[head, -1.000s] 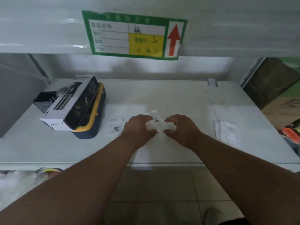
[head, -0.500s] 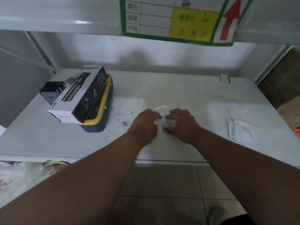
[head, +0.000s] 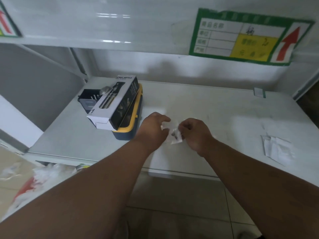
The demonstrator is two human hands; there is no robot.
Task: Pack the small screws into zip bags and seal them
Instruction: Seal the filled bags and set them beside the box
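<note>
Both hands were out over the white bench (head: 215, 107), holding one small clear zip bag (head: 173, 133) between them, just above the surface near the front edge. The left hand (head: 153, 126) had its grip closed on the bag's left upper edge, thumb and fingers pinching the plastic. The right hand (head: 195, 133) pinched the right side, fingers curled in tight. A few dark small screws (head: 174, 134) sat bunched low inside the bag; whether the strip along the top was sealed I could not tell, the plastic being too blurred.

Just left of the left hand stood a yellow and dark blue case (head: 133, 125) with a black and white carton (head: 114, 104) marked "SPRAY BOTTLE" lying across it. A stack of empty bags (head: 276, 149) lay well apart to the right. On the upper shelf's front hung a green-bordered label (head: 248, 36) bearing a red arrow.
</note>
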